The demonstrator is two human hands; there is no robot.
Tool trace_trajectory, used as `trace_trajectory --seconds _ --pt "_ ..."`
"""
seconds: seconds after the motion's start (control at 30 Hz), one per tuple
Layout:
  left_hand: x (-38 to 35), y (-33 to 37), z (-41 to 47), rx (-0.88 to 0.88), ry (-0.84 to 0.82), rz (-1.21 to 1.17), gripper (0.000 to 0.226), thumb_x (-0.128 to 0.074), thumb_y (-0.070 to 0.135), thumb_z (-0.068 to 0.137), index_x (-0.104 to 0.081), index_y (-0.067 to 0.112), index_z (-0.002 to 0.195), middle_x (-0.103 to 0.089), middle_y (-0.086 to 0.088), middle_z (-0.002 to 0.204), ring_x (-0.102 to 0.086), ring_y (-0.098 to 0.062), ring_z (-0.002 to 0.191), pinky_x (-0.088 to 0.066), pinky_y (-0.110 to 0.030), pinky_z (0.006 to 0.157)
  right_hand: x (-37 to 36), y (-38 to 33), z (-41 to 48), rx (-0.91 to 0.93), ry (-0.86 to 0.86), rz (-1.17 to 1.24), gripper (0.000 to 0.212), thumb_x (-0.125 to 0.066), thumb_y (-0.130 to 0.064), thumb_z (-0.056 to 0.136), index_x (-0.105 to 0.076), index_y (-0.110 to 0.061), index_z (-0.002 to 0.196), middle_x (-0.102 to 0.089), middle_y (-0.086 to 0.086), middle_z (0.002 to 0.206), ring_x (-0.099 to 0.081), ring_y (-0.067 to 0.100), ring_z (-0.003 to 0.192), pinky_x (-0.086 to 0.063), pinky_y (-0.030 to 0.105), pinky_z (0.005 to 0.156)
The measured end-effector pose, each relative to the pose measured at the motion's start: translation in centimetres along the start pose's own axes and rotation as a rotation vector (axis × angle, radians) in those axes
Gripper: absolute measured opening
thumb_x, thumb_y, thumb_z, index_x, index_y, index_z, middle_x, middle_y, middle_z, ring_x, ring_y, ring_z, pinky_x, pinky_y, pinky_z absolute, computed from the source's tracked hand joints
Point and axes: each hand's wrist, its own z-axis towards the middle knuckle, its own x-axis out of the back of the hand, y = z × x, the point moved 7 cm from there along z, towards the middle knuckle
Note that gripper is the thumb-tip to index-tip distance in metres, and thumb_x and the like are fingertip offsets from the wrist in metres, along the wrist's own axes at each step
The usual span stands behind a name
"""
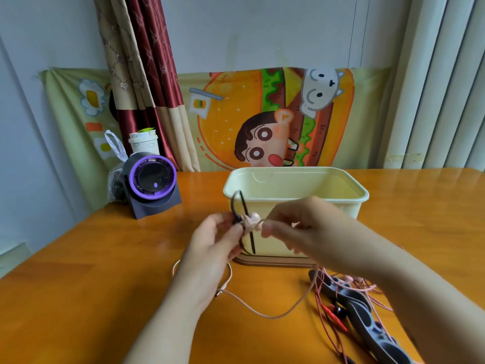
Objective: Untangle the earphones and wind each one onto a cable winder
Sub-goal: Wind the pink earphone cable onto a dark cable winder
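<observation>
My left hand (212,248) holds up a small pink cable winder (250,220) with a black strap (242,206) looping above it and hanging below. My right hand (296,224) pinches the pink earphone cable (262,310) right at the winder. That cable droops from the winder to the wooden table (91,285) and curves back under my left wrist. A tangle of red earphone cables (330,311) lies at the lower right, draped over dark grey cable winders (367,319).
A cream plastic tub (296,187) stands just behind my hands. At the back left sit a purple-ringed grey device (153,179), a white cup (143,143) and a clear plastic bag (115,164). A cartoon cloth hangs behind the table.
</observation>
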Motion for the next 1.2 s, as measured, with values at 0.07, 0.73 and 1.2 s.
trace_trajectory --seconds 0.07,0.73,1.2 --pt "-1.2 -0.4 -0.3 0.012 -0.139 0.142 0.032 -0.062 0.028 0.082 -0.062 0.017 0.112 -0.073 0.0 0.107 -0.067 -0.016 0.104 -0.05 -0.032 0.087 1.3 0.5 0.0 -0.029 0.07 0.023 0.028 -0.055 -0.038 0.09 -0.07 -0.018 0.078 -0.056 -0.007 0.055 -0.051 0.003 0.051 -0.039 0.017 0.05" --pt "-3.2 0.0 -1.8 0.224 -0.451 -0.216 0.038 -0.057 0.01 0.085 -0.054 0.0 0.122 -0.07 -0.014 0.114 -0.069 -0.019 0.099 -0.054 -0.024 0.071 -0.6 5.4 2.5 -0.214 0.11 0.682 0.032 -0.059 -0.048 0.076 -0.057 -0.023 0.055 -0.037 -0.008 0.053 -0.035 0.008 0.051 -0.039 0.023 0.059" --pt "-0.3 0.6 0.3 0.126 -0.003 -0.713 0.023 -0.058 0.01 0.078 -0.077 0.009 0.09 -0.072 -0.007 0.089 -0.069 -0.013 0.071 -0.058 -0.023 0.064 -4.9 3.1 2.6 -0.104 -0.152 0.225 0.032 -0.042 -0.029 0.099 -0.063 -0.01 0.084 -0.044 -0.002 0.059 -0.043 0.011 0.054 -0.047 0.031 0.058"
